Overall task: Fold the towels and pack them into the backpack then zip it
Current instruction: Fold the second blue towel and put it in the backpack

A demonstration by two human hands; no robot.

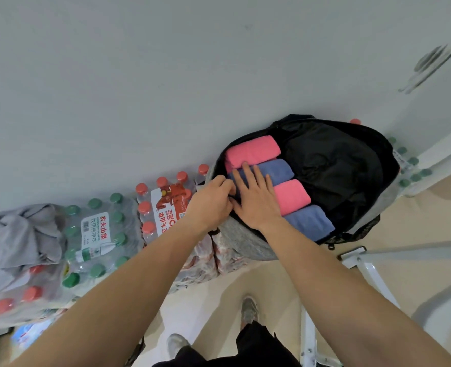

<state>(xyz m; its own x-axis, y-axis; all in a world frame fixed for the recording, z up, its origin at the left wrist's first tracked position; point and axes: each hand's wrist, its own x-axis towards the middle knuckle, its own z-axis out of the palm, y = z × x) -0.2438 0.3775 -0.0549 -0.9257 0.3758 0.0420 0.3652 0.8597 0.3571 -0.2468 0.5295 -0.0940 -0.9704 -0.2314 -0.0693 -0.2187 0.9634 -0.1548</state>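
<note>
Towels (253, 151) in backpack (245, 241) under flat right grip (258, 200); left grip (212, 200) clutching rim.

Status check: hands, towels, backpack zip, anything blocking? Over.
Hands: left hand grips backpack rim, right hand flat on towels. Four folded towels inside, pink and blue alternating. Backpack wide open, not zipped. Only the hands across the opening.

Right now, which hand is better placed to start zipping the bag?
Probably the left hand: its fingers grip the open rim of the grey-and-black fabric backpack. The right hand lies flat on the folded blue towel.
</note>
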